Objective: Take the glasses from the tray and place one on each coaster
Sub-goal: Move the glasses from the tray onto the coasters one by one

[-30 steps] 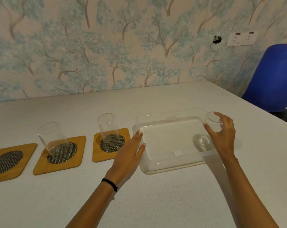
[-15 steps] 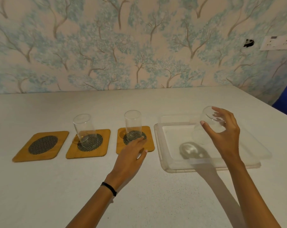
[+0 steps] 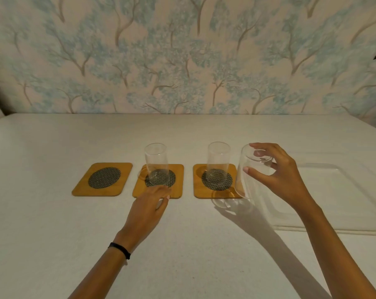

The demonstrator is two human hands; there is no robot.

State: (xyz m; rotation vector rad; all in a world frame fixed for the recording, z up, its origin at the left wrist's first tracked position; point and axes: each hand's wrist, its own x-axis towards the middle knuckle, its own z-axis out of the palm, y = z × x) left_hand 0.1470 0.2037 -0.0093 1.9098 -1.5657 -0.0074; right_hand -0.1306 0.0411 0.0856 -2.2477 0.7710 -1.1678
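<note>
Carried leftward since half a second ago: the third glass (image 3: 250, 175), then held above the tray, now off it and hanging beside the right-hand coaster.

Fingers (image 3: 256, 172) of the right hand (image 3: 284, 175) — closed round the upper part of the third glass, thumb on the near wall, the others over the far side near the rim. Glass clear of the table, tilted a little, its base low over the near right corner of the right-hand coaster (image 3: 217, 181).

Left hand (image 3: 149, 207) — flat, palm down, holding nothing; fingertips rest at the near edge of the middle coaster (image 3: 158, 181).

Coasters, three in a row, wood with a dark mesh disc:
- right-hand: bears an upright glass (image 3: 218, 164).
- middle: bears an upright glass (image 3: 156, 164), set toward the left of its disc.
- left-hand coaster (image 3: 103, 179): bare.

Tray (image 3: 338, 197) — clear plastic, at the right on the table (image 3: 193, 244); no glass seen in it.

Step in hand, by judgement: transport of the last glass; two of three placed.

Next move calls for: carrying the glass across both standing glasses to the left-hand coaster, high enough or along the near side to avoid knocking them — the right arm must reach well across, or pass the glass to the left hand. Level it, set it on the mesh disc, then release.
</note>
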